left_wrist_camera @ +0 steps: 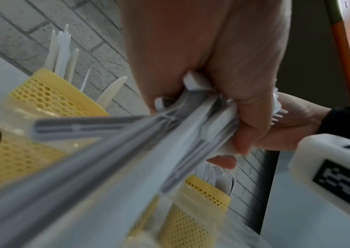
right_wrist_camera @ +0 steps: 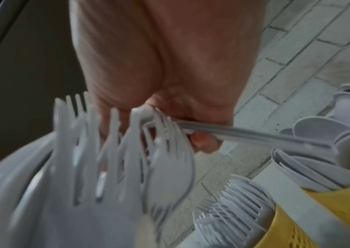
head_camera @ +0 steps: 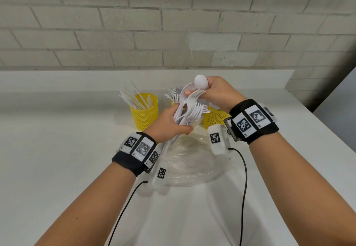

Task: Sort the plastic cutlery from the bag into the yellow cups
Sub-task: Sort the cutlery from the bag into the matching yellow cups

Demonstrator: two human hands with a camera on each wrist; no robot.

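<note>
Left hand (head_camera: 169, 124) grips smooth white forks (head_camera: 194, 111).

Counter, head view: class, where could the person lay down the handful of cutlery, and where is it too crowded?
Bare counter lies left of the left hand, in front of the knife cup. More bare surface lies right of the right hand. The middle is crowded: the plastic bag and the cups behind it.
</note>
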